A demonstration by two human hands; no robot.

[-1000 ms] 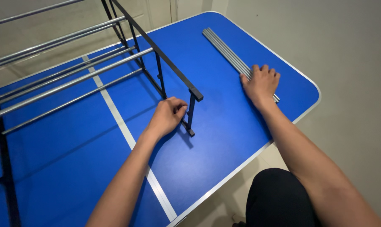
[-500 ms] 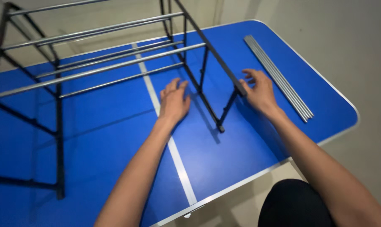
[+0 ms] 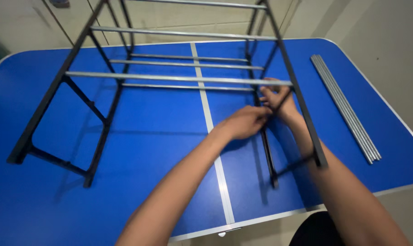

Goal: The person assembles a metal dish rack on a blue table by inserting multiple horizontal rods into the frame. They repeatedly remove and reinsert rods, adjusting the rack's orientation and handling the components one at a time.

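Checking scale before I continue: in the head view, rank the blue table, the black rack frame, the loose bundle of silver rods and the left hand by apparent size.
1. blue table
2. black rack frame
3. bundle of silver rods
4. left hand, though it sits nearer the camera

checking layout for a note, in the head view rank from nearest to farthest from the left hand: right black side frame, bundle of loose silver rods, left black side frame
1. right black side frame, at the left hand
2. bundle of loose silver rods, lying on the table's right side
3. left black side frame, far left

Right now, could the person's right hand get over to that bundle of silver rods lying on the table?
Probably not directly: the right hand sits inside the rack, whose black side frame stands between it and the silver rods. It would have to withdraw first.
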